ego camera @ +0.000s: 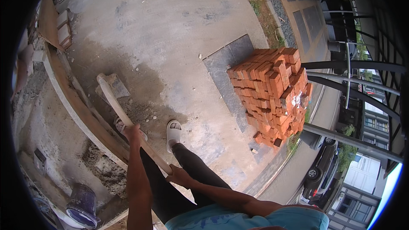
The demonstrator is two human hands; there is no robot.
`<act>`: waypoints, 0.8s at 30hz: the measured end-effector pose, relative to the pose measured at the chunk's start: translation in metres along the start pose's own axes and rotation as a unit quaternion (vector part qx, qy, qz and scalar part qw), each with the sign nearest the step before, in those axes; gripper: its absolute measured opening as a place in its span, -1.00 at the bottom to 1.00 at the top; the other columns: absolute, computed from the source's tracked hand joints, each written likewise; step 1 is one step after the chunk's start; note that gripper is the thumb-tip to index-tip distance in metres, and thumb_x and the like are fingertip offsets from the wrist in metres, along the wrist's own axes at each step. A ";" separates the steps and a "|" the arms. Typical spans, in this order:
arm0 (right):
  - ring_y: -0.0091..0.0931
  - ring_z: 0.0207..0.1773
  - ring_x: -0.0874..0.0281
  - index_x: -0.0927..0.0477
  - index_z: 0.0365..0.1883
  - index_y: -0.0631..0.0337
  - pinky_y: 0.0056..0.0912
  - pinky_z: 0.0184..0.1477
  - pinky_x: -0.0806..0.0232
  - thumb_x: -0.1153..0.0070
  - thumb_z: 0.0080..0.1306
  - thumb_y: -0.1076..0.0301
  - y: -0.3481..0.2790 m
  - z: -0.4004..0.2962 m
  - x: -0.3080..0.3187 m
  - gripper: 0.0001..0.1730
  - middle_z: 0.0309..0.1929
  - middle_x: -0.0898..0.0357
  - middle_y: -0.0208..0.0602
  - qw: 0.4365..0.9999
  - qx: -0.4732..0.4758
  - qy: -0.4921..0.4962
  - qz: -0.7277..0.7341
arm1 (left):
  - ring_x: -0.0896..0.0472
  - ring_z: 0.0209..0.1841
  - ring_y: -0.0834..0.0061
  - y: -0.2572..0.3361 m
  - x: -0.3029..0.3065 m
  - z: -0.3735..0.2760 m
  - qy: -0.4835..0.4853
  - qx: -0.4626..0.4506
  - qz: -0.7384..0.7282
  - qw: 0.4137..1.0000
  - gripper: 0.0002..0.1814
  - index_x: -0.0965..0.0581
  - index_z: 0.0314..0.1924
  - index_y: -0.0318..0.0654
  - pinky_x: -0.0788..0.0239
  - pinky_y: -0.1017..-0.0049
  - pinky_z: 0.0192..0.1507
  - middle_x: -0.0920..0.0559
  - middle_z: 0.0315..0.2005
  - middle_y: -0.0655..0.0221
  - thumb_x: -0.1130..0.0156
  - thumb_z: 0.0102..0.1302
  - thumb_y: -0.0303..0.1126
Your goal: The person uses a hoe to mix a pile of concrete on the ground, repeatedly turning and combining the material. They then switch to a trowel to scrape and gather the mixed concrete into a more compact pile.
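Observation:
My left hand (132, 133) grips the long wooden handle of a hoe (113, 100) partway along. Nearer my body, my right hand (179, 176) is closed around the handle's upper end. The hoe slants away from me to the left, and its broad metal blade (119, 86) rests at the ground. Around the blade the concrete is dark and damp, with loose grey mortar or sand (135, 111) and small lumps scattered between it and my feet. My sandals stand on either side of the handle's line, the left one partly hidden behind my hand and the handle.
A low curved wall or raised edge (60, 84) runs close along my left. Beyond it are a heap of rough mortar (110, 171) and a dirty dark bucket (82, 203). To the right rises a stack of red bricks (265, 92) beside dark paving tiles (220, 70).

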State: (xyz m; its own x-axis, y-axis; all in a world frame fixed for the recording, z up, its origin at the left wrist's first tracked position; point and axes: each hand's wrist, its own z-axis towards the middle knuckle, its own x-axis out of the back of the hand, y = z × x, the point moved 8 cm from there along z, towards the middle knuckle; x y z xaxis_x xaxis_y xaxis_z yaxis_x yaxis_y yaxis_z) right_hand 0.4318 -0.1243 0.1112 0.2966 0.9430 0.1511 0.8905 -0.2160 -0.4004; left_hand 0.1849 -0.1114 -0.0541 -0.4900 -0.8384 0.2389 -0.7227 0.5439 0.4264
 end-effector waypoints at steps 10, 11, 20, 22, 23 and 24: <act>-0.03 -0.20 -0.68 -0.56 -0.23 0.26 0.01 -0.15 -0.45 -0.25 -0.01 0.38 0.020 0.008 -0.018 -0.66 -0.36 -0.66 0.06 0.997 0.024 0.066 -0.040 | -0.47 -0.67 0.50 -0.030 0.006 -0.007 -0.070 0.063 -0.103 0.990 -0.70 -0.48 -0.38 -0.19 -0.36 0.40 -0.65 -0.47 -0.60 0.45 -0.50 0.17 -0.30; -0.08 -0.23 -0.70 -0.56 -0.24 0.27 -0.05 -0.18 -0.46 -0.29 -0.04 0.42 0.029 0.000 -0.024 -0.65 -0.38 -0.65 0.03 0.998 -0.020 0.064 -0.013 | -0.51 -0.66 0.48 -0.033 0.008 -0.013 -0.058 0.017 -0.051 0.997 -0.70 -0.51 -0.36 -0.24 -0.39 0.39 -0.65 -0.52 -0.59 0.39 -0.53 0.12 -0.32; 0.05 -0.19 -0.68 -0.54 -0.18 0.35 -0.01 -0.21 -0.48 -0.28 -0.04 0.53 0.014 -0.009 -0.056 -0.61 -0.37 -0.64 0.16 0.994 0.043 0.090 -0.043 | -0.50 -0.66 0.49 -0.005 0.035 -0.043 -0.049 -0.015 -0.105 0.993 -0.70 -0.47 -0.27 -0.26 -0.38 0.41 -0.66 -0.51 -0.60 0.39 -0.46 0.10 -0.46; 0.09 -0.19 -0.66 -0.53 -0.19 0.34 0.02 -0.21 -0.47 -0.29 -0.07 0.50 -0.011 0.011 -0.050 -0.59 -0.38 -0.62 0.19 0.996 0.041 0.072 -0.041 | -0.51 -0.66 0.50 0.021 0.044 -0.024 -0.062 -0.008 -0.130 0.990 -0.69 -0.47 -0.27 -0.25 -0.39 0.42 -0.65 -0.51 -0.59 0.38 -0.47 0.09 -0.45; 0.12 -0.20 -0.64 -0.52 -0.18 0.36 0.04 -0.21 -0.47 -0.27 -0.06 0.48 -0.029 0.022 -0.046 -0.58 -0.39 -0.61 0.22 0.991 0.079 0.098 -0.045 | -0.51 -0.65 0.50 0.032 0.048 -0.015 -0.069 -0.003 -0.141 0.988 -0.69 -0.47 -0.27 -0.24 -0.40 0.43 -0.65 -0.52 -0.59 0.38 -0.48 0.09 -0.44; 0.12 -0.22 -0.64 -0.52 -0.18 0.36 0.05 -0.21 -0.47 -0.26 -0.05 0.48 -0.040 0.035 -0.044 -0.59 -0.40 -0.61 0.22 0.989 0.087 0.107 -0.058 | -0.52 -0.65 0.50 0.054 0.053 -0.010 -0.061 -0.031 -0.145 0.987 -0.69 -0.47 -0.27 -0.24 -0.41 0.42 -0.64 -0.52 -0.58 0.37 -0.48 0.09 -0.43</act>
State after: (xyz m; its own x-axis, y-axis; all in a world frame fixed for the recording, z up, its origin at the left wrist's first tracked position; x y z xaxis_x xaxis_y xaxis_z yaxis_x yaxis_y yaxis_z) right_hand 0.3717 -0.1482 0.0892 0.2779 0.8799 0.3855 0.8560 -0.0446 -0.5151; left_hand 0.1248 -0.1264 -0.0093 -0.3246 -0.9458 -0.0052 -0.8116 0.2757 0.5151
